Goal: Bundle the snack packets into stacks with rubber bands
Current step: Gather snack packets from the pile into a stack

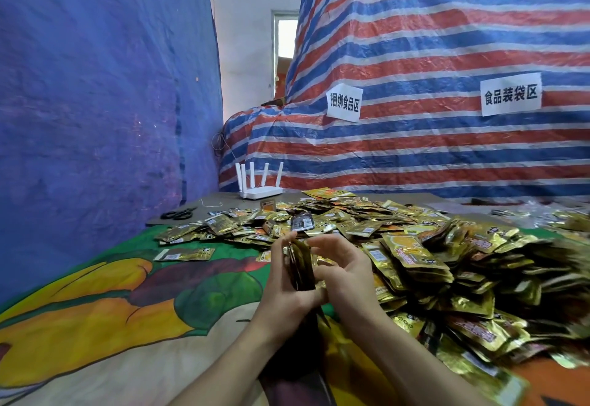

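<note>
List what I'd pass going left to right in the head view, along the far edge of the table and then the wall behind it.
From the left: scissors → white router → smaller paper sign → larger paper sign.

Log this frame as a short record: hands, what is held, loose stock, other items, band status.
hands: left hand and right hand both hold the stack of packets
stack pose: edge-on to the camera, between the two hands
loose stock: pile of gold packets, right of and behind the hands
other items: white router and scissors, both at the far edge, left of the pile
band: none visible on the stack
</note>
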{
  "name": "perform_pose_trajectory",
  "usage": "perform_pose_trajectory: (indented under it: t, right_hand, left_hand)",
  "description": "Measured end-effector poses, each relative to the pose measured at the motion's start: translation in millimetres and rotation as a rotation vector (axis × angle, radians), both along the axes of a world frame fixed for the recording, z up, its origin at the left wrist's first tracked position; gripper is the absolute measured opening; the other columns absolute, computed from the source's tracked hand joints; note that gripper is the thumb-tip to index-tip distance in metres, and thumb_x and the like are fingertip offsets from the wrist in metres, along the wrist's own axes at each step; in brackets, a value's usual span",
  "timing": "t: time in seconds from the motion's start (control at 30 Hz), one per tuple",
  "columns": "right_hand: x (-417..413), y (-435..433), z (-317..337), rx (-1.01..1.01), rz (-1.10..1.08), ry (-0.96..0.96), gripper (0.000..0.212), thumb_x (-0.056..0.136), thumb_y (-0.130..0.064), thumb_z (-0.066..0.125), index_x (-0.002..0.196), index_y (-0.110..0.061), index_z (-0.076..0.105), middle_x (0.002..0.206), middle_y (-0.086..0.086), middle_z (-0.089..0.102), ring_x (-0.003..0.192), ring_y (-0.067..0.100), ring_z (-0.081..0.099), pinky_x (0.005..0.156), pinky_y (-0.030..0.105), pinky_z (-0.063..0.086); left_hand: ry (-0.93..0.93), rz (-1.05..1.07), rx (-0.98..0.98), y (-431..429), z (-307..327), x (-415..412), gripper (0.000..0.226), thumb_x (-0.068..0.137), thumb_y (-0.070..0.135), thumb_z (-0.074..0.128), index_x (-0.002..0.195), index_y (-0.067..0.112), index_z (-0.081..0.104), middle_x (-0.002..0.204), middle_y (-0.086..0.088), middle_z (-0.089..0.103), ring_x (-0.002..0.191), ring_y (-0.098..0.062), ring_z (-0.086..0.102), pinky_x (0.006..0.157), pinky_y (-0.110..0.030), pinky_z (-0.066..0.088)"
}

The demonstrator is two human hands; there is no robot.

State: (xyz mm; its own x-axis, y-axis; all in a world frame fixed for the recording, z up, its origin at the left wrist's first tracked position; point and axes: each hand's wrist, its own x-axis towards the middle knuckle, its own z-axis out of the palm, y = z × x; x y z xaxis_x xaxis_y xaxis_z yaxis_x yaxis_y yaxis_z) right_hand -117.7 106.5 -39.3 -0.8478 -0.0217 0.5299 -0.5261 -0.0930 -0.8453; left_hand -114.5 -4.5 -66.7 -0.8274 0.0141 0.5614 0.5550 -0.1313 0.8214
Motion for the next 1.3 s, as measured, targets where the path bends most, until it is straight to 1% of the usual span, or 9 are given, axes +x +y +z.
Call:
perform_pose_trajectory:
  t: [0.13, 0.3, 0.47, 0.6, 0.77, 0.9, 1.03, 1.13, 1.3]
  right_hand:
    - [5.1, 2.7, 4.7, 0.150, -0.223, 0.091, 0.041, 0.072, 0.017, 0.053, 0.084, -0.016, 0.073, 0.090, -0.001, 0.070, 0.092, 0.010, 0.065, 0.078, 0.022, 0.053]
    - [25.7, 35.6, 20.8, 0.372, -0.327, 0.231, 0.040, 0.074, 0.011, 0.056, 0.082, -0.027, 0.066, 0.096, -0.011, 0.061, 0.093, -0.002, 0.056, 0.080, 0.012, 0.044]
    - [52.3, 108.7, 38.1, 0.748, -0.459, 0.238, 0.025, 0.082, -0.007, 0.059, 0.091, -0.031, 0.060, 0.101, -0.009, 0.059, 0.091, 0.011, 0.057, 0.079, 0.032, 0.051]
    - [74.4, 187.0, 48.0, 1.112, -0.788, 0.094, 0.025, 0.083, -0.020, 0.057, 0.107, -0.021, 0.060, 0.103, -0.001, 0.058, 0.092, 0.024, 0.059, 0.069, 0.035, 0.047]
    - [98.5, 286.0, 57.7, 1.444, -0.982, -0.380, 0.014, 0.081, -0.020, 0.059, 0.078, -0.018, 0.046, 0.075, 0.000, 0.055, 0.068, 0.022, 0.055, 0.063, 0.032, 0.048]
    - [105.1, 329.7, 40.1, 1.531, -0.901, -0.582, 0.007, 0.087, -0.014, 0.055, 0.082, -0.016, 0.050, 0.079, 0.001, 0.056, 0.075, 0.022, 0.060, 0.057, 0.028, 0.045]
    - [103.0, 341.9, 22.6, 1.483, -0.874, -0.617, 0.022, 0.088, -0.017, 0.057, 0.109, -0.022, 0.060, 0.102, 0.001, 0.063, 0.094, 0.023, 0.064, 0.071, 0.031, 0.053]
    - [99.0, 344.3, 18.2, 1.484, -0.889, -0.570, 0.019, 0.089, -0.014, 0.057, 0.104, -0.022, 0.063, 0.096, 0.000, 0.065, 0.085, 0.020, 0.065, 0.062, 0.028, 0.049]
    - [96.2, 344.0, 20.5, 1.583, -0.880, -0.550, 0.007, 0.091, -0.016, 0.053, 0.091, -0.019, 0.047, 0.086, -0.001, 0.055, 0.079, 0.019, 0.058, 0.061, 0.030, 0.048]
  left_hand:
    - [-0.051, -0.020, -0.045, 3.4, -1.3, 4.7, 0.069, 0.052, -0.002, 0.075, 0.113, 0.006, 0.046, 0.086, -0.017, 0.053, 0.076, -0.026, 0.055, 0.060, -0.034, 0.042]
    - [-0.064, 0.041, -0.125, 8.4, 5.7, 10.6, 0.051, 0.050, 0.004, 0.067, 0.097, 0.013, 0.049, 0.069, 0.002, 0.054, 0.059, -0.009, 0.053, 0.052, -0.022, 0.043]
    - [-0.023, 0.050, -0.153, 40.5, 25.4, 17.9, 0.048, 0.053, 0.009, 0.068, 0.099, 0.014, 0.054, 0.070, 0.004, 0.054, 0.060, -0.007, 0.052, 0.053, -0.020, 0.044]
    - [-0.056, 0.087, -0.159, 61.5, 8.9, 25.0, 0.041, 0.054, 0.012, 0.065, 0.092, 0.009, 0.050, 0.071, -0.002, 0.050, 0.058, -0.010, 0.048, 0.053, -0.025, 0.040]
    - [-0.132, 0.036, -0.098, 63.3, -1.4, 23.1, 0.049, 0.055, 0.007, 0.063, 0.103, 0.005, 0.053, 0.078, -0.009, 0.052, 0.074, -0.026, 0.049, 0.069, -0.040, 0.037]
    - [-0.141, 0.049, -0.070, 63.7, 0.5, 24.8, 0.026, 0.055, 0.007, 0.062, 0.074, 0.011, 0.046, 0.081, -0.014, 0.051, 0.080, -0.030, 0.052, 0.069, -0.038, 0.037]
    - [-0.141, 0.032, -0.072, 65.2, 2.3, 26.8, 0.032, 0.056, 0.007, 0.060, 0.087, 0.007, 0.049, 0.081, -0.015, 0.049, 0.076, -0.028, 0.048, 0.062, -0.035, 0.037]
    - [-0.139, 0.030, -0.063, 65.1, 2.4, 27.6, 0.045, 0.057, 0.007, 0.057, 0.102, 0.008, 0.055, 0.078, -0.014, 0.049, 0.073, -0.027, 0.046, 0.059, -0.034, 0.036]
    - [-0.159, 0.023, -0.055, 64.2, 1.9, 27.0, 0.048, 0.055, 0.006, 0.056, 0.103, 0.008, 0.056, 0.076, -0.008, 0.050, 0.073, -0.026, 0.046, 0.061, -0.035, 0.037]
